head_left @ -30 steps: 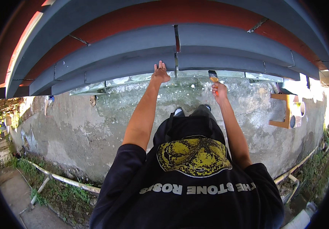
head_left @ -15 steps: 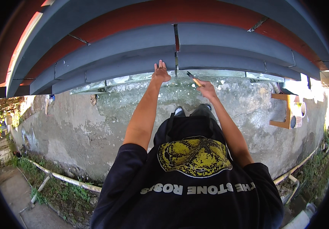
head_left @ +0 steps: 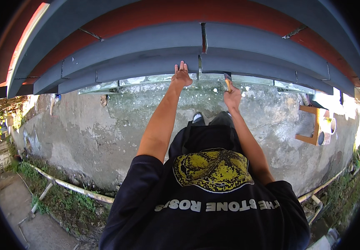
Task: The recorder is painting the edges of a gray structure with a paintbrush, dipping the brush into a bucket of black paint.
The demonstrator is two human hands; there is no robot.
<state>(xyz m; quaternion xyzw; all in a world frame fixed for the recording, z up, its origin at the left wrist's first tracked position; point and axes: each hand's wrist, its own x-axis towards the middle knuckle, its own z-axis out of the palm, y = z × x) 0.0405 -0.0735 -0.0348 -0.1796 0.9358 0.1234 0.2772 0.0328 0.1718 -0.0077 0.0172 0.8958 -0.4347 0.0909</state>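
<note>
Flat against the lower grey board on the left (head_left: 142,68) rests my left hand (head_left: 181,76), its fingers stretched out. My right hand (head_left: 232,98) is closed round the pale wooden handle of a small paintbrush (head_left: 229,84). The brush points up, and its dark bristles meet the bottom edge of the lower grey board on the right (head_left: 259,70). A narrow gap parts the two boards between my hands. Their grey surface looks even, with darker shade underneath.
Red surfaces (head_left: 163,16) show behind the upper grey boards. Below is a stained concrete floor (head_left: 88,133) with pale specks. A tan chair-like frame (head_left: 313,125) stands at right beside a round white container (head_left: 332,125). A pale pipe (head_left: 80,190) runs along greenery behind me.
My right hand has moved slightly right and turned the paintbrush more upright, bringing its bristles to the board's lower edge. My left hand stays on the left board.
</note>
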